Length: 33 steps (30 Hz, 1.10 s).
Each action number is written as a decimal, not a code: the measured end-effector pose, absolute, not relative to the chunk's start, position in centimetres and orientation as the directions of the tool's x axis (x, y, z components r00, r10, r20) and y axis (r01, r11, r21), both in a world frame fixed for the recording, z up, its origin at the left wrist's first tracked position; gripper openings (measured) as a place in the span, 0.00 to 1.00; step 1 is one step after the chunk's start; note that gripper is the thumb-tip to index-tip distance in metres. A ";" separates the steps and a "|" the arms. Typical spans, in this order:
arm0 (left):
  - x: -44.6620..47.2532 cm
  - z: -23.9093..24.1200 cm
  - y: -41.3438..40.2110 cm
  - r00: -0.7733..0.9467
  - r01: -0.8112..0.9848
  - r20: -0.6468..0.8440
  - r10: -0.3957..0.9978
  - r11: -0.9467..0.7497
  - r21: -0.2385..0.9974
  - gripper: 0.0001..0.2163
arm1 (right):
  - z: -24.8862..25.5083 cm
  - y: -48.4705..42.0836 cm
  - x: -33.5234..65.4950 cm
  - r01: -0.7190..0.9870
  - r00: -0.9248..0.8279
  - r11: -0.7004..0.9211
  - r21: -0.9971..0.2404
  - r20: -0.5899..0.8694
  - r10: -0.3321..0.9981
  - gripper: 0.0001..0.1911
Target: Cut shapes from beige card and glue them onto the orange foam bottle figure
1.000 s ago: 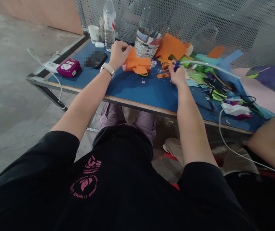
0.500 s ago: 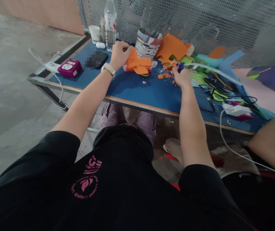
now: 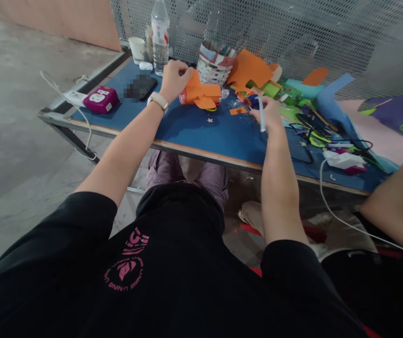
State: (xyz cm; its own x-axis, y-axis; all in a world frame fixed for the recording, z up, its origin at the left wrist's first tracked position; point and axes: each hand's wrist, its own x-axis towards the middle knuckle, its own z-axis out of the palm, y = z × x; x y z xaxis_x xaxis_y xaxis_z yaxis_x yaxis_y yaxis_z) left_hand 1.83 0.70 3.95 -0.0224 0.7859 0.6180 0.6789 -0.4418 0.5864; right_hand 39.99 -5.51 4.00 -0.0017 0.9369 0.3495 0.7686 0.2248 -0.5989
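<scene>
My left hand (image 3: 176, 80), with a pale watch band at the wrist, pinches the upright orange paper flap of a small plastic bottle wrapped in orange paper (image 3: 208, 92). The bottle lies on its side on the blue tabletop, its clear neck to the right. In my right hand (image 3: 271, 113) is a blue glue gun (image 3: 254, 100), partly hidden by the fingers. A whitish glue stick (image 3: 261, 115) juts from its back towards me. An orange paper scrap (image 3: 238, 111) lies just left of this hand, and a tiny star (image 3: 210, 120) lies in front of the bottle.
A woven paper basket (image 3: 215, 65), a water bottle (image 3: 160, 40) and a paper cup (image 3: 137, 50) stand at the back. Leftward are a phone (image 3: 147, 88) and a purple box (image 3: 101, 99). Coloured paper scraps (image 3: 251, 68) and cables crowd the right. Another person's arm (image 3: 395, 202) is at far right.
My right hand has turned the glue gun, so the glue stick that stretched rightward now points towards me. My left hand and the orange-wrapped bottle have stayed in place.
</scene>
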 end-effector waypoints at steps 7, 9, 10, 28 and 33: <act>1.7 2.9 2.0 -0.084 0.658 0.625 0.776 -0.428 0.619 0.36 | 2.2 -3.0 41.3 0.778 0.052 0.158 -0.608 0.313 0.948 0.26; 1.5 2.8 1.6 -0.072 0.623 0.626 0.777 -0.455 0.636 0.34 | 1.8 -2.4 41.8 0.772 0.042 0.160 -0.616 0.301 0.953 0.31; 1.4 2.8 1.4 -0.063 0.604 0.628 0.775 -0.472 0.643 0.32 | 1.6 -2.2 42.0 0.771 0.028 0.168 -0.614 0.297 0.954 0.32; 1.8 3.4 -0.1 -0.068 0.633 0.644 0.762 -0.466 0.618 0.31 | 0.2 -1.1 42.8 0.815 -0.114 0.271 -0.512 0.317 0.942 0.29; 1.6 3.4 0.4 -0.086 0.609 0.585 0.807 -0.422 0.671 0.31 | 0.0 -0.7 43.0 0.820 -0.117 0.272 -0.503 0.319 0.941 0.26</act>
